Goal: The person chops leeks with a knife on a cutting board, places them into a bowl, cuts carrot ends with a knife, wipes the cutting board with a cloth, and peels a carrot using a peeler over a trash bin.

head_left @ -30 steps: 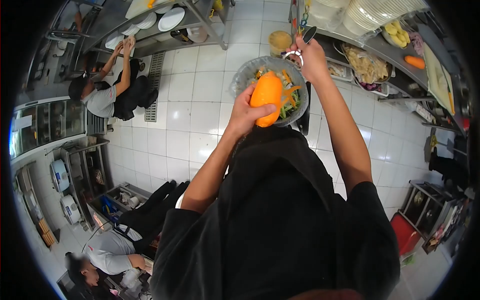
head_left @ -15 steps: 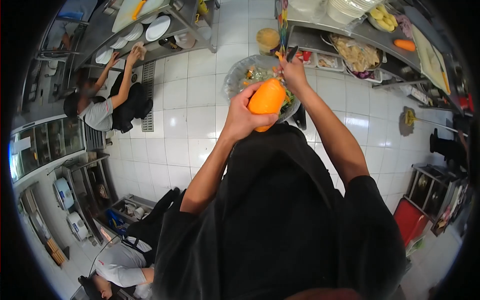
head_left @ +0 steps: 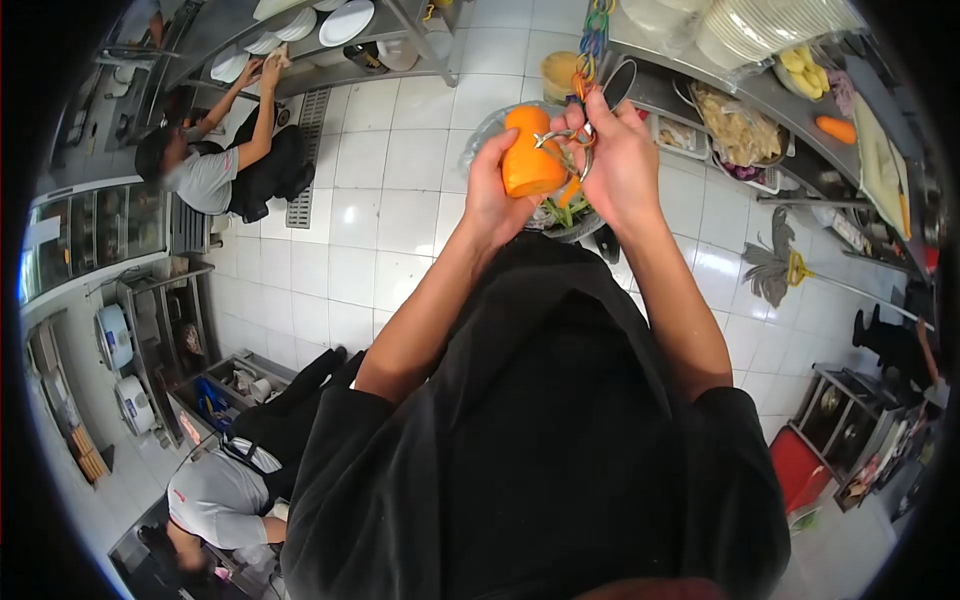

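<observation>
Carrot [head_left: 528, 168] within the left grip [head_left: 488, 192]

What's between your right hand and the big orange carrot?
In the head view, a curved silver metal peeler lies between the right hand and the orange carrot.

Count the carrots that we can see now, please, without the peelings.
2: one carrot is in the left hand, and a second carrot lies at the right, beside the cutting board. More could be hidden.
</observation>
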The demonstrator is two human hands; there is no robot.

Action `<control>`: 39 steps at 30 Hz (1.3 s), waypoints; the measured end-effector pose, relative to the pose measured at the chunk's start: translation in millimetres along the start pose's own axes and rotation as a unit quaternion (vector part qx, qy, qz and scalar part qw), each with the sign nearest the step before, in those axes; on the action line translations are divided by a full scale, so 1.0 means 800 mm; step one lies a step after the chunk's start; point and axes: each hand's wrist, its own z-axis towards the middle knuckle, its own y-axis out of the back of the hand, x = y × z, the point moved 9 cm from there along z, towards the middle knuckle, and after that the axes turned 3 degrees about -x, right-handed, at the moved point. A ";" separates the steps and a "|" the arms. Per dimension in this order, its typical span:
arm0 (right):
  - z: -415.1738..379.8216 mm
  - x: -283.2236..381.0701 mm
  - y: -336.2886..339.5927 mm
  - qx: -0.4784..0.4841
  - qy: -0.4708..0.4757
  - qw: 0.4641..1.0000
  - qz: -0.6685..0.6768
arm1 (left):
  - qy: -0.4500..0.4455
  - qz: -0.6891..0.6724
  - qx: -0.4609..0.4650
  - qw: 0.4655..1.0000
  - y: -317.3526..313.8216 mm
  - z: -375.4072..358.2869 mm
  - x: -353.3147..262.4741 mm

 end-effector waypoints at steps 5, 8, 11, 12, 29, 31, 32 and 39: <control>-0.006 -0.005 -0.007 0.028 0.025 0.999 -0.022 | -0.010 -0.041 0.029 0.999 -0.003 0.013 0.003; -0.005 -0.001 -0.008 0.038 0.057 0.997 -0.041 | -0.011 -0.030 -0.008 0.999 -0.002 0.014 0.006; -0.005 -0.001 -0.005 0.035 0.074 0.995 -0.063 | -0.003 -0.039 -0.016 0.999 -0.005 0.011 0.010; -0.005 -0.002 -0.003 0.034 0.077 0.994 -0.068 | -0.004 -0.034 -0.019 0.999 -0.006 0.011 0.010; 0.170 -0.081 0.162 -0.175 0.148 0.777 -0.586 | 0.057 -0.026 0.060 0.996 0.008 -0.038 0.015; 0.161 -0.066 0.149 -0.154 0.176 0.793 -0.562 | 0.039 -0.021 0.010 0.999 0.025 -0.031 0.013; 0.147 -0.055 0.137 -0.134 0.149 0.846 -0.494 | 0.031 -0.018 -0.016 0.999 0.034 -0.027 0.010; 0.103 -0.030 0.066 -0.013 0.132 0.874 -0.467 | 0.007 -0.003 -0.019 1.000 0.047 -0.009 0.001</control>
